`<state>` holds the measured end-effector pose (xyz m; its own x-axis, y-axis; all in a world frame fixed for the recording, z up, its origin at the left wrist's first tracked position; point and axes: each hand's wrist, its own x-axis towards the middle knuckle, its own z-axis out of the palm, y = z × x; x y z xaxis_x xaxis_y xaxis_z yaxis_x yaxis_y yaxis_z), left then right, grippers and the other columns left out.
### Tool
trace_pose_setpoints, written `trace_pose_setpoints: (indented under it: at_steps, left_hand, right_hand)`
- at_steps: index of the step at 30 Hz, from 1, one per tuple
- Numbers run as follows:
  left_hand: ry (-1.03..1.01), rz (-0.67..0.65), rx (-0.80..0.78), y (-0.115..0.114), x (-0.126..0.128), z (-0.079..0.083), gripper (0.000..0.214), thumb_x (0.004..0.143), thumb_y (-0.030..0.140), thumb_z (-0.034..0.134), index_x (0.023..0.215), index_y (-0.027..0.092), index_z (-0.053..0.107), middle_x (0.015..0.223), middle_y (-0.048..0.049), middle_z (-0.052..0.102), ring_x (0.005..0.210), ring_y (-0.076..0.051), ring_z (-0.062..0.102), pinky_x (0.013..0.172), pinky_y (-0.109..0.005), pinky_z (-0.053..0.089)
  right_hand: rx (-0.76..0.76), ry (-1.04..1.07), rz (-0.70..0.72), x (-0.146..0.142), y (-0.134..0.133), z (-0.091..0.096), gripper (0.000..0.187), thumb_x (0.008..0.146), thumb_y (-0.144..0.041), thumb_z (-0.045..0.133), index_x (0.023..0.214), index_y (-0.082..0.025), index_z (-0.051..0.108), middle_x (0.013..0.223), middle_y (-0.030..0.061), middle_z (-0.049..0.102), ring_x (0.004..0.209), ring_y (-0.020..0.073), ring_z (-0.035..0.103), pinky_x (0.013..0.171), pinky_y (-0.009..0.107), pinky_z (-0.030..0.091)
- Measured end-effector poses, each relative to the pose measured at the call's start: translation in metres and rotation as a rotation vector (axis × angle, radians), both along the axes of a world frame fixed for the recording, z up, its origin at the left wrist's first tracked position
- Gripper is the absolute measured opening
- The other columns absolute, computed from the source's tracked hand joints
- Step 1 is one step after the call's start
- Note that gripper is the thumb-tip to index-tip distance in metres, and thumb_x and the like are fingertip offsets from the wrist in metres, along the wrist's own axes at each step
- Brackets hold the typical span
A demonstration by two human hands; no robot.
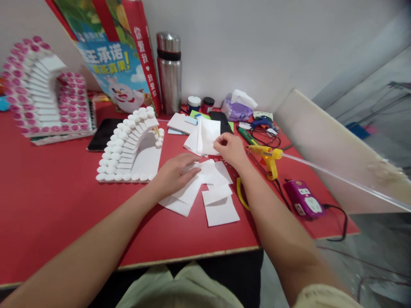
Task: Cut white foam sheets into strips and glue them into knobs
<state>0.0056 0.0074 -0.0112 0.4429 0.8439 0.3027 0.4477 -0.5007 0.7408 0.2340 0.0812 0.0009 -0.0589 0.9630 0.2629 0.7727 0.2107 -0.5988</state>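
Glossy red surface [64,192] runs out of my view at the left, and the printed bag [105,47] is cropped along the top. My left hand [171,175], its fingers loosely spread, hides part of the thin, overlapping lower white sheets [184,201]. My right hand [233,147] curls at the right edge of the upper white sheets [208,132]; I can't tell whether its fingers pinch one. Plump white discs edge the stepped arch [128,152] to their left.

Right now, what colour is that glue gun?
The glue gun is yellow, in the head view.
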Motion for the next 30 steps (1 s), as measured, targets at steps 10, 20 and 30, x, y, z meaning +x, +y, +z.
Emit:
trace_pose_setpoints:
  at_steps: [10, 20, 30]
  left_hand:
    - [-0.099, 0.121, 0.003, 0.001, -0.001, 0.003, 0.065, 0.096, 0.053, 0.064, 0.15, 0.018, 0.054, 0.155, -0.0191, 0.055, 0.143, -0.035, 0.054, 0.118, -0.053, 0.044]
    - [-0.291, 0.076, -0.019, -0.01, 0.004, 0.011, 0.043, 0.099, 0.05, 0.062, 0.127, 0.019, 0.069, 0.131, -0.0125, 0.073, 0.126, -0.034, 0.066, 0.108, -0.049, 0.053]
    - [-0.665, 0.125, -0.427, 0.003, -0.012, 0.019, 0.042, 0.091, 0.039, 0.064, 0.129, 0.023, 0.071, 0.107, -0.0067, 0.082, 0.103, -0.032, 0.077, 0.084, -0.047, 0.066]
  right_hand:
    - [0.141, 0.715, 0.052, -0.003, -0.008, 0.017, 0.015, 0.079, -0.036, 0.066, 0.078, -0.023, 0.059, 0.068, -0.0048, 0.055, 0.061, 0.0114, 0.048, 0.065, 0.027, 0.045]
    - [-0.056, 0.773, 0.662, -0.051, -0.067, 0.041, 0.028, 0.088, -0.05, 0.077, 0.089, -0.023, 0.068, 0.091, 0.0022, 0.069, 0.079, 0.015, 0.065, 0.076, 0.031, 0.056]
    - [0.093, 0.625, 0.042, -0.008, -0.038, 0.051, 0.051, 0.092, -0.074, 0.058, 0.106, -0.026, 0.069, 0.106, 0.0067, 0.075, 0.107, 0.0236, 0.071, 0.087, 0.038, 0.059]
